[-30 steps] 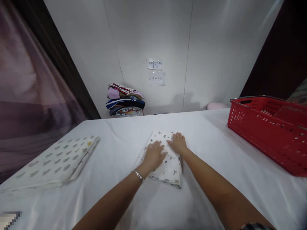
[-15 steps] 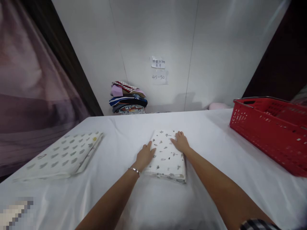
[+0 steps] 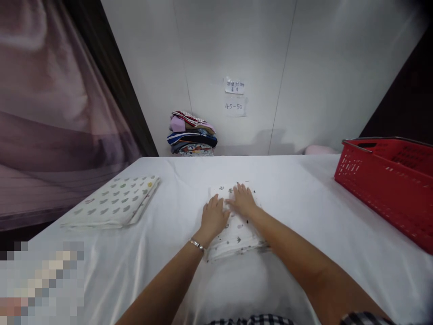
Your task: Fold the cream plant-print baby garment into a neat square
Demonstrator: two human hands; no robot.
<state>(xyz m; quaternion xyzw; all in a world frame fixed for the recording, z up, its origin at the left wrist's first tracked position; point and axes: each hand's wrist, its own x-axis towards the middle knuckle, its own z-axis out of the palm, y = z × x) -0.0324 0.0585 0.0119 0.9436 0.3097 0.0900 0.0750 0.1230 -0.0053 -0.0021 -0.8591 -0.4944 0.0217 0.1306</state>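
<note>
A folded white cloth (image 3: 233, 237) with small grey and brown prints lies in the middle of the table. On its left half rests my left hand (image 3: 214, 216), a silver bracelet at its wrist, with the fingers stretched out and pointing away from me. My right hand (image 3: 244, 201) lies flat across the upper part of the cloth, fingers spread, the thumb close to my left hand. Both hands touch the top layer and hide part of the print. Neither is closed around anything.
Left on the white-covered table (image 3: 179, 189) lies another folded cloth with grey heart-like prints (image 3: 117, 201). A red plastic basket (image 3: 382, 189) stands at the right edge. Behind the table is a stack of folded fabrics (image 3: 192, 135). Paper notes (image 3: 235, 107) hang on the wall.
My hands have come closer together over the cloth, the right one moving inward from its right edge. The cloth has turned slightly. The camera view has shifted left.
</note>
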